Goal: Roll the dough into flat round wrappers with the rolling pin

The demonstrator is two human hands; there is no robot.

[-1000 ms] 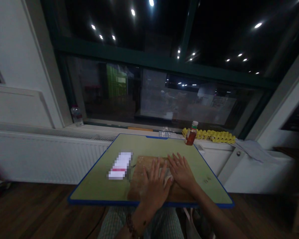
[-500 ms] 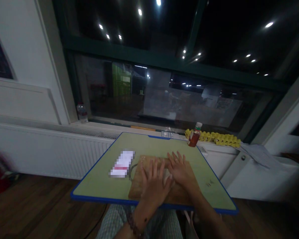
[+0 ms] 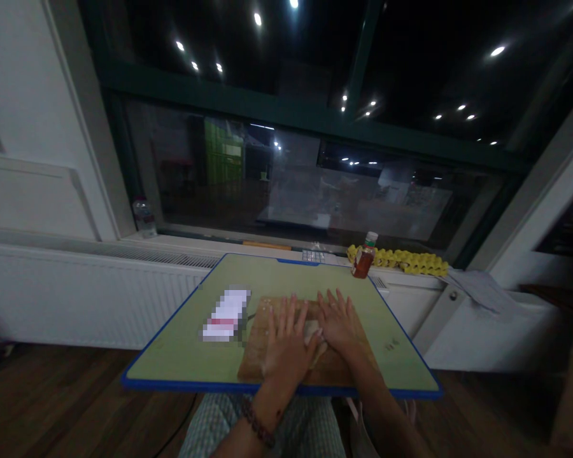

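A wooden cutting board (image 3: 253,359) lies near the front edge of a small green table (image 3: 181,353). My left hand (image 3: 287,340) is flat over its middle, fingers stretched forward and apart. Just beside it my right hand (image 3: 339,324) also lies with spread fingers, towards the board's right side. Between the two hands shows a pale, flattish, dough-like piece (image 3: 310,328); both hands partly cover it, and my left thumb reaches across it. White specks dot the board's upper left.
A blurred-out phone (image 3: 226,315) lies left of the board. A bottle with red-brown contents (image 3: 363,257) stands at the table's back right. Behind it, on the sill, are a yellow egg-tray-like strip (image 3: 410,261) and grey cloth or paper (image 3: 475,289). A clear bottle (image 3: 144,219) stands left.
Both hands stay on the board, the right hand shifting slightly towards the front and the fingers still spread. The whole view has moved a little, so the scene sits further left.
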